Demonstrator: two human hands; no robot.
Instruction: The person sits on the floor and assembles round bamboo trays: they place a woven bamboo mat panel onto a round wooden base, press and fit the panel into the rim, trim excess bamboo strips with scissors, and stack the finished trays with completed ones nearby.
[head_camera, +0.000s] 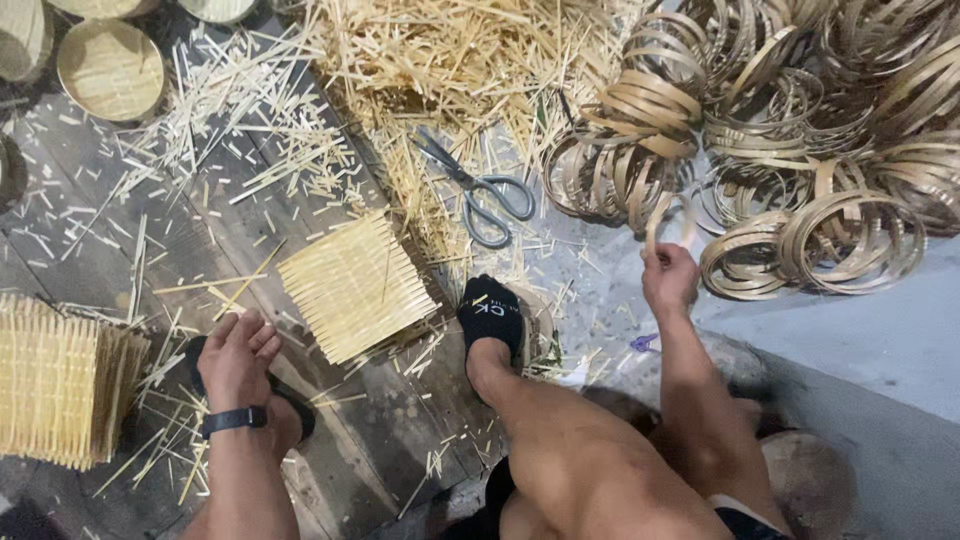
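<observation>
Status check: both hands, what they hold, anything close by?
Right hand pinching a bamboo ring. Left hand empty, resting on a sandal. Scissors lie near.

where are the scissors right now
In the head view the scissors lie on the floor at upper centre, between the heap of bamboo splints and the pile of bamboo rings, ahead of the black-socked foot.

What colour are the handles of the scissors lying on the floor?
Grey-blue handles on the scissors, blades dull metal; clearest in the head view, among the bamboo offcuts.
</observation>
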